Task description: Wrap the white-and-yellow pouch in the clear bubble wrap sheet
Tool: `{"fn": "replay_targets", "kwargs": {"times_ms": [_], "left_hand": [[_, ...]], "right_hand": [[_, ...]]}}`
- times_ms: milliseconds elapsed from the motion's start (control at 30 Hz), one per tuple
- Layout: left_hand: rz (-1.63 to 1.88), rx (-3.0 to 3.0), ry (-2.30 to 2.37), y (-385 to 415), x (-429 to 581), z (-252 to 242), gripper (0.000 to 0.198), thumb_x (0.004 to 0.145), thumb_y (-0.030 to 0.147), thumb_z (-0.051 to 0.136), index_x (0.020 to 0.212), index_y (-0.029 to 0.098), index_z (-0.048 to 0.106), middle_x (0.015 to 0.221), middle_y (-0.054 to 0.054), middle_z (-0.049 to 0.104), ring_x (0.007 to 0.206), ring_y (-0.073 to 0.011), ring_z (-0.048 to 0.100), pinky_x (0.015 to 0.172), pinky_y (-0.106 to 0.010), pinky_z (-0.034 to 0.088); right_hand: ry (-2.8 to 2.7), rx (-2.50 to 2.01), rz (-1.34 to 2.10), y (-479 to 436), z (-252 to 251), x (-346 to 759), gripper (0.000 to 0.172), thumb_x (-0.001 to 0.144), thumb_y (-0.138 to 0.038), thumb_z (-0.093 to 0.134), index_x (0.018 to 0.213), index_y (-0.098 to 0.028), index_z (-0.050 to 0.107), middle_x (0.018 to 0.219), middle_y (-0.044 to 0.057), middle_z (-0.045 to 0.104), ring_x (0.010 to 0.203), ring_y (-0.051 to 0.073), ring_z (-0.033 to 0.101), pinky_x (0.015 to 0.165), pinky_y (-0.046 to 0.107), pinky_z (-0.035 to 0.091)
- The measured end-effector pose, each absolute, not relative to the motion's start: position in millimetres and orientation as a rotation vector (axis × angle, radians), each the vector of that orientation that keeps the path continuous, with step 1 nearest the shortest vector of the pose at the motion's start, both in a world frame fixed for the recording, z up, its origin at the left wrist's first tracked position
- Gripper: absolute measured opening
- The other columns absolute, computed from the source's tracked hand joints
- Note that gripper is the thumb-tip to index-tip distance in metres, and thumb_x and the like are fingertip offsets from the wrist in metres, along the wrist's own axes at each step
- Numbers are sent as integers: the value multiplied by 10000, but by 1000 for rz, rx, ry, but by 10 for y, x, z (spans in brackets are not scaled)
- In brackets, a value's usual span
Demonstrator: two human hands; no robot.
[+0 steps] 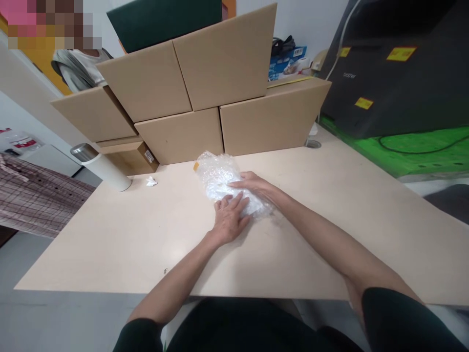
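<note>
A crumpled piece of clear bubble wrap (pixel 217 173) lies on the table, with a small orange-brown piece of tape (pixel 196 166) at its far left corner. Whether anything is wrapped inside cannot be made out. My left hand (pixel 230 220) rests palm down on the near edge of the wrap, its fingers spread and slightly bent. From the right, my right hand (pixel 253 184) lies across the wrap with fingers stretched out, some of them partly hidden. Both hands press on the wrap, close to each other.
Stacked cardboard boxes (pixel 179 137) wall off the table's (pixel 146 234) far side. A white bottle (pixel 106 171) and a crumpled white scrap (pixel 151 181) stand at left. Behind the boxes is a person (pixel 78 68). A dark machine (pixel 395 83) sits at right.
</note>
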State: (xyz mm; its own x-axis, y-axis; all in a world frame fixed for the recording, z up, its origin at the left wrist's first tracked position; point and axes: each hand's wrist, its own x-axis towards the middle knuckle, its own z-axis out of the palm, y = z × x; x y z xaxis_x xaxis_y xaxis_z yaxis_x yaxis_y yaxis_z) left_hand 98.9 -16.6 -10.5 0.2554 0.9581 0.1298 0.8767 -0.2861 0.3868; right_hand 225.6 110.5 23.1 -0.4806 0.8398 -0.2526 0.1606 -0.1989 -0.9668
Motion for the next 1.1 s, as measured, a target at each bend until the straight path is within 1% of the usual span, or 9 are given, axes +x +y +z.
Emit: {"fn": "replay_targets", "kwargs": {"times_ms": [200,300,433,533,633,733,867,967,1100], "left_hand": [[698,2235,1568,-192,719,58,518,971,478,504,1466,325,501,1596,-75,396,1430,-384,290,1113,-591,188],[837,2332,1631,-187,457,396,554,970,513,483,1481,300,488,1631,-69,328,1525,-366,130,1184,-575,6],[727,2415,1461,-177,137,973,726,658,603,826,1314,346,653,1571,-42,437,1546,-388,44,1164,-574,-194],[657,2219,1269,-238,0,1276,615,469,455,956,1043,332,773,1260,-65,703,1409,-395,427,1201,-616,98],[466,1789,1094,-348,-33,1379,415,612,334,903,1005,299,774,944,-58,764,993,-318,713,956,-508,507],[477,1617,972,-439,30,1400,315,664,221,856,963,276,776,1161,-95,720,1117,-329,670,948,-479,516],[772,1717,989,-497,146,1511,370,420,59,931,658,254,728,1330,-70,648,1437,-372,396,1168,-561,273],[702,1549,996,-522,130,1586,446,327,37,946,619,257,690,966,-36,758,1175,-369,643,1111,-584,353],[481,1412,958,-533,-31,1497,265,563,145,907,730,238,724,745,-26,709,702,-229,670,752,-386,538]], "right_hand": [[-1409,-1100,1824,940,272,2239,381,547,-272,902,807,-154,651,682,4,674,643,161,617,618,275,497],[-1528,-915,1944,737,357,2374,429,571,-348,897,888,-136,699,747,20,706,681,170,650,662,288,518],[-2020,-638,1926,489,639,2575,299,664,-367,844,849,-150,752,766,3,709,695,147,637,634,241,495],[-2214,-516,1910,355,862,2680,200,731,-335,802,839,-170,776,771,-7,727,693,139,644,621,222,494],[-2154,-353,2034,258,972,2724,196,766,-311,786,901,-169,793,828,12,762,727,155,688,659,241,537],[-2083,-215,2159,195,987,2700,216,761,-282,798,937,-156,797,890,42,781,775,172,717,724,268,568],[-2165,-143,2174,168,969,2648,208,768,-265,794,947,-159,800,917,49,784,823,178,725,774,267,567],[-2238,-165,2152,172,952,2653,202,768,-292,794,921,-160,804,888,43,775,805,176,714,743,257,565],[-2186,-168,2110,180,942,2644,200,763,-303,798,907,-164,804,908,45,753,828,177,695,729,259,561]]}}
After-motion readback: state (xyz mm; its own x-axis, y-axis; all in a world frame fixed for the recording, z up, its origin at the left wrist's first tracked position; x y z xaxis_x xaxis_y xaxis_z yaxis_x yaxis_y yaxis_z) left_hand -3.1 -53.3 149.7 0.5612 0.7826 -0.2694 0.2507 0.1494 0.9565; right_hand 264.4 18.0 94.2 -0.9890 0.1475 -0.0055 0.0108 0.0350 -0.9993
